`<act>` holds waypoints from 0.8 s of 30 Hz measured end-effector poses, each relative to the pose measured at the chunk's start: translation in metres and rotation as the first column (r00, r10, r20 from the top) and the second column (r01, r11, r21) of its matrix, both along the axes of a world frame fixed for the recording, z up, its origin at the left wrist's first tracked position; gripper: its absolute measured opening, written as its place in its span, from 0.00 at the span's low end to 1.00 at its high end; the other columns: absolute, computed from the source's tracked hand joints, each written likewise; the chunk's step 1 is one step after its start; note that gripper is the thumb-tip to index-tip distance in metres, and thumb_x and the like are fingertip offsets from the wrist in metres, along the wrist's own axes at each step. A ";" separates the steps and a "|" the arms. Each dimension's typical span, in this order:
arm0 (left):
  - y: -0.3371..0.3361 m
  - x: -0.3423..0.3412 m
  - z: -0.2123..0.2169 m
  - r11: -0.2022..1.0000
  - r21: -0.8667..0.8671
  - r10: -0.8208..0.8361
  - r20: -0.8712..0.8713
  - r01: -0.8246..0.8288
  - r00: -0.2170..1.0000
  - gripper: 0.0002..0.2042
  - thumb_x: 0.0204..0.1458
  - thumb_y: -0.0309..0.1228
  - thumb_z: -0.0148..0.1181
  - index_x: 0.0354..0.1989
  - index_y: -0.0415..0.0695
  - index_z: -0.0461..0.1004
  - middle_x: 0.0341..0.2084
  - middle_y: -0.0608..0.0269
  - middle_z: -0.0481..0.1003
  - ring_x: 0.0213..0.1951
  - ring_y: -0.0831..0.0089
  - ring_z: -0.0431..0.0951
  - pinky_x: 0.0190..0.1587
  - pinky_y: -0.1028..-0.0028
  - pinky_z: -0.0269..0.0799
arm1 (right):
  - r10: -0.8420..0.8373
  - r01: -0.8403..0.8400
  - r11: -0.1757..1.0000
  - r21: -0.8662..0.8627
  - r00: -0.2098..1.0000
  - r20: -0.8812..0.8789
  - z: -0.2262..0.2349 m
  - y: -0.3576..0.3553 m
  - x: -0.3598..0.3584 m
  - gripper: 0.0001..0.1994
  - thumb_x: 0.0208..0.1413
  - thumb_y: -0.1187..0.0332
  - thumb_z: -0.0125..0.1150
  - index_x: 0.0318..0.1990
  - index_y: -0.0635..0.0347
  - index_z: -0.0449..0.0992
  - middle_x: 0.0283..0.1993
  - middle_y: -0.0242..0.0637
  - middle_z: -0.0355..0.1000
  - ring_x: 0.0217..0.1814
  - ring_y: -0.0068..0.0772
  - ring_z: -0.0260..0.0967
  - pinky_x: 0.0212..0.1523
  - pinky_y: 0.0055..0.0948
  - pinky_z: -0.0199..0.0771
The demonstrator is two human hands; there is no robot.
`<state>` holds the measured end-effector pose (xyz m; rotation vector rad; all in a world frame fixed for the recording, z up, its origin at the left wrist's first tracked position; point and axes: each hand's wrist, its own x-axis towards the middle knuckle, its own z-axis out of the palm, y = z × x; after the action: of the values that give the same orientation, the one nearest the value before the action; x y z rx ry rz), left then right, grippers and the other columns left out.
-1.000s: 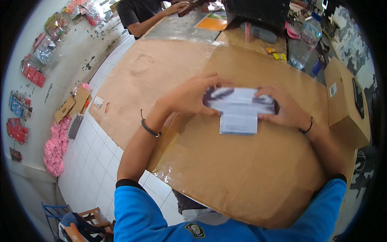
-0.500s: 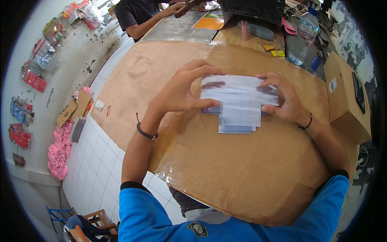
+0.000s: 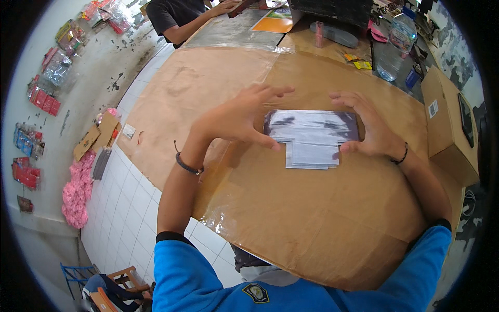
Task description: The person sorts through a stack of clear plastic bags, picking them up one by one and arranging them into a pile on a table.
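A stack of flat, glossy, whitish see-through plastic sheets or pouches [image 3: 312, 148] lies on the brown paper-covered table [image 3: 291, 213] in front of me. Its outline is a T: a wide strip at the far side, a narrower part toward me, with layers slightly offset. My left hand [image 3: 236, 115] is open at the stack's left end, thumb near its edge and fingers stretched out above. At the right end my right hand [image 3: 371, 125] is also open, fingers curved and thumb by the edge. Whether either thumb touches the plastic, I cannot tell.
At the right stand a cardboard box [image 3: 447, 114] with a dark phone-like object on it and a large water bottle [image 3: 396, 49]. Small yellow packets [image 3: 362, 65] and a grey case [image 3: 335, 35] lie farther back. Another person [image 3: 179, 21] works at the far left.
Both hands have loosened from the plastic stack, their fingers now off its far edge. The stack, raised and held before, now lies flatter on the table.
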<state>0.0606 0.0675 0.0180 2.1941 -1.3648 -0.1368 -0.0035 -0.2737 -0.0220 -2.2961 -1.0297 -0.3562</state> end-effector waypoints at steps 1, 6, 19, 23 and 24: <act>0.001 0.001 -0.004 0.998 0.059 -0.009 -0.055 0.012 0.998 0.46 0.42 0.43 0.79 0.71 0.45 0.63 0.59 0.50 0.71 0.63 0.55 0.68 0.67 0.60 0.60 | 0.004 -0.005 1.000 -0.028 1.000 -0.023 0.000 0.000 0.000 0.42 0.44 0.45 0.77 0.63 0.59 0.69 0.64 0.45 0.68 0.65 0.51 0.63 0.69 0.45 0.58; -0.007 0.000 -0.016 0.996 0.086 -0.029 0.041 0.025 0.999 0.45 0.45 0.44 0.76 0.72 0.46 0.61 0.53 0.51 0.72 0.57 0.56 0.71 0.66 0.59 0.60 | 0.104 -0.129 0.979 -0.159 0.982 -0.158 0.012 -0.002 0.003 0.37 0.45 0.48 0.78 0.61 0.57 0.72 0.63 0.44 0.69 0.66 0.49 0.63 0.68 0.44 0.58; -0.001 -0.009 0.016 0.983 -0.167 0.102 0.169 -0.073 0.980 0.35 0.38 0.38 0.81 0.59 0.47 0.77 0.47 0.60 0.78 0.50 0.64 0.77 0.58 0.65 0.70 | 0.066 -0.039 0.965 0.261 0.993 -0.095 -0.004 -0.001 -0.001 0.25 0.48 0.65 0.76 0.54 0.58 0.76 0.63 0.44 0.73 0.62 0.44 0.69 0.64 0.39 0.67; 0.003 -0.008 0.020 0.977 -0.205 0.098 0.197 -0.057 0.976 0.34 0.39 0.37 0.81 0.58 0.46 0.78 0.50 0.60 0.78 0.52 0.65 0.77 0.58 0.65 0.72 | 0.059 -0.049 0.972 0.231 0.998 -0.035 -0.003 -0.002 0.000 0.26 0.49 0.65 0.76 0.56 0.58 0.74 0.65 0.46 0.72 0.63 0.45 0.69 0.64 0.40 0.67; 0.004 -0.008 0.019 0.977 -0.208 0.093 0.204 -0.050 0.975 0.34 0.39 0.37 0.81 0.58 0.45 0.78 0.51 0.60 0.78 0.52 0.65 0.77 0.58 0.65 0.72 | 0.051 -0.046 0.976 0.213 0.999 -0.017 -0.002 -0.002 0.001 0.26 0.49 0.64 0.75 0.56 0.58 0.74 0.65 0.46 0.72 0.63 0.45 0.69 0.65 0.40 0.66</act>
<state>0.0531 0.0710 0.0373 2.1289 -1.3439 0.2597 -0.0029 -0.2759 -0.0244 -2.0764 -0.9854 -0.4002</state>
